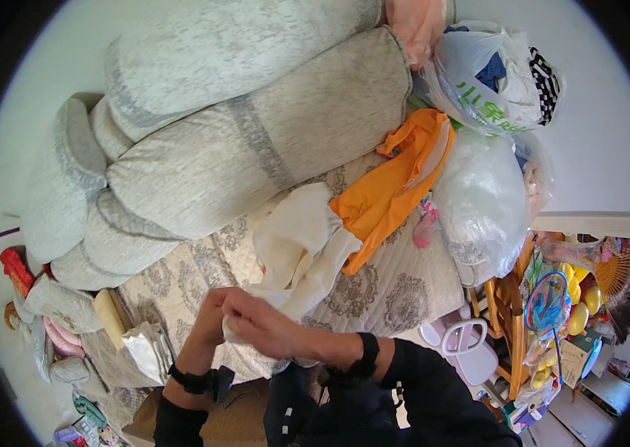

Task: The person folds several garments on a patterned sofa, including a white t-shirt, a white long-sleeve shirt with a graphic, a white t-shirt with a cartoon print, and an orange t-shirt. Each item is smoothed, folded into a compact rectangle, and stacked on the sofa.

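Observation:
A white cloth garment [296, 223] lies loosely bunched on the patterned quilted cover, one end drawn toward me. My right hand [264, 325] is closed on that near end, and a bit of white fabric shows beneath its fingers. Pressed against it, my left hand [214, 311] is closed on the same fabric, its fingertips partly hidden behind the right hand. Both wrists wear black bands. Touching the white garment's far right side, an orange garment [397, 190] is spread out lengthwise. A small pink item [426, 227] rests right of it.
Large grey cushions [270, 127] line the back of the quilted cover [404, 302]. Plastic bags stuffed with clothes [494, 78] stand at the far right. A lilac plastic stool [468, 350] and a wooden chair [512, 328] are to the right. Folded white cloths [150, 350] lie at the left.

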Demonstrator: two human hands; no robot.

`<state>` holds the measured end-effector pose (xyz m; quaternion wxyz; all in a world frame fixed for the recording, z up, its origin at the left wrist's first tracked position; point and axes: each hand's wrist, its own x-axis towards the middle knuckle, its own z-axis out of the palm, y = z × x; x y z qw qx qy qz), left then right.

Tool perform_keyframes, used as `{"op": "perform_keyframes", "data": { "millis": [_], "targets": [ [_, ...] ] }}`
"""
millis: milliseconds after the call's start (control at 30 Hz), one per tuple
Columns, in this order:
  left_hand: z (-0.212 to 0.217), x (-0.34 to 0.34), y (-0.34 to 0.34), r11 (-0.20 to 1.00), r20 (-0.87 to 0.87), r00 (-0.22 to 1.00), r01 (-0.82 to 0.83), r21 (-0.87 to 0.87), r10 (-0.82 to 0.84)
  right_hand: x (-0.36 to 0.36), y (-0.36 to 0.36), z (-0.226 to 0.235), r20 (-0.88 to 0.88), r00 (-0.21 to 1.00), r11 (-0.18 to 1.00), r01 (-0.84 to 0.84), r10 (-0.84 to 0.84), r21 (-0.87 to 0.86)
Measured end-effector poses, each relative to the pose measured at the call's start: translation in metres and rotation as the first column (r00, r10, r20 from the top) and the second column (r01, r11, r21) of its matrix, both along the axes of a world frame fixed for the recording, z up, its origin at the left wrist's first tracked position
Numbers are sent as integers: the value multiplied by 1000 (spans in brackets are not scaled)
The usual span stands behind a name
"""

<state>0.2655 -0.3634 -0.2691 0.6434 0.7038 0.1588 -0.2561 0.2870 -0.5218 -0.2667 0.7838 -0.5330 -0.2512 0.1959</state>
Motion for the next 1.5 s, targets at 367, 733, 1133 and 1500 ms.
{"op": "perform_keyframes", "data": {
  "millis": [367,733,1133,1500],
  "targets": [
    [186,-115,127,778,668,744,-419,469,-2,39,64,168,91,982,929,-126,167,-347],
    [259,-213,211,765,355,929,-306,567,108,8,128,268,336,930,948,-39,150,-317],
    [188,-254,269,356,346,938,-334,872,31,-45,125,320,383,882,935,-152,274,-320],
    [262,-239,210,834,444,805,-109,-541,394,-106,222,278,385,571,678,-493,725,-545]
  ]
}}
